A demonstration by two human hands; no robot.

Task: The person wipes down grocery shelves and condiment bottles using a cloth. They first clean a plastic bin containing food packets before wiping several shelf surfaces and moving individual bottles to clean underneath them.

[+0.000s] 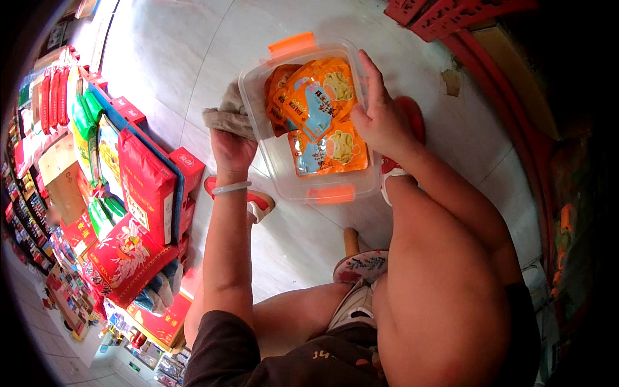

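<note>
A clear plastic storage box with orange latches is held up in front of me, above the floor. Several orange snack packets with blue panels and printed writing lie inside it, most of them heaped towards the far end. My right hand grips the right wall, its thumb over the rim. On the other side my left hand holds a bunched grey-brown cloth against the box's left wall. The cloth hides most of the left fingers, and a pale bangle circles that wrist.
Red and green packaged bags are stacked at my left, beside red cartons. A red slatted frame curves along the right. Below the box are my red shoes and a stool with a patterned seat. Pale tiles cover the floor.
</note>
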